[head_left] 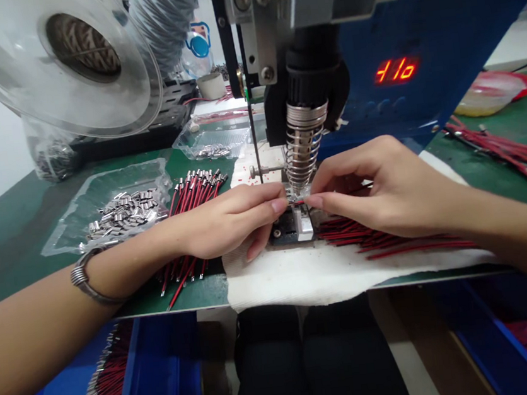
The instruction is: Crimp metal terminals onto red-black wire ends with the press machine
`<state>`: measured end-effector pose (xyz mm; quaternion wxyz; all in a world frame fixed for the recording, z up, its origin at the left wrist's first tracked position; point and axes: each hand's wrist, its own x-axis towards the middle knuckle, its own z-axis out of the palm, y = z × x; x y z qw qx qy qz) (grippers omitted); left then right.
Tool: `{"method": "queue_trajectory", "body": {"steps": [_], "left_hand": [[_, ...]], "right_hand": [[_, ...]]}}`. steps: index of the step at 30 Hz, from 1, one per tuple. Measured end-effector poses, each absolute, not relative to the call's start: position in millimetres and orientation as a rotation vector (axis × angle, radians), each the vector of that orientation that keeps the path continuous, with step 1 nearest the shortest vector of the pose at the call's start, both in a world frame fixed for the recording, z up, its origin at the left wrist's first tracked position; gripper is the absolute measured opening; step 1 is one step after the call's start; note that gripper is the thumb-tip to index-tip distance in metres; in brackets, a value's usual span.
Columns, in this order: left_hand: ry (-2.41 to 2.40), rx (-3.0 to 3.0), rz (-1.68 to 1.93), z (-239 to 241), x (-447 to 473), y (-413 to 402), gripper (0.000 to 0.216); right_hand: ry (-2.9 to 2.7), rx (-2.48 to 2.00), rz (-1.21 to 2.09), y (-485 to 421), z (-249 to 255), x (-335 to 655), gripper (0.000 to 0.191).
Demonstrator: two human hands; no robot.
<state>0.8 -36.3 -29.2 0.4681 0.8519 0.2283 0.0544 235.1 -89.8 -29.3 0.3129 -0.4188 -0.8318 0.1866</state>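
Red wire (298, 202) is lying between both hands, directly beneath the heater nozzle (303, 148), above the small fixture (295, 225). Left hand (228, 220) and right hand (381, 187) are each pinching one end with fingertips nearly meeting. Both forearms are resting low over the worktop (10, 226), palms turned down.

Both hands, left (228, 220) and right (381, 187), fingertips pinched together, nearly touching, forearms outstretched.
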Motion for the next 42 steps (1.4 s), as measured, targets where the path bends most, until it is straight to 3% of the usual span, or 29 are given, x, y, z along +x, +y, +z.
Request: {"method": "queue_trajectory", "body": {"steps": [42], "left_hand": [[0.548, 2.139, 0.131, -28.4, 1.7, -36.7, 0.028]], "right_hand": [[-2.207, -1.134, 0.476, -91.8, -29.4, 233.6, 0.015]]}}
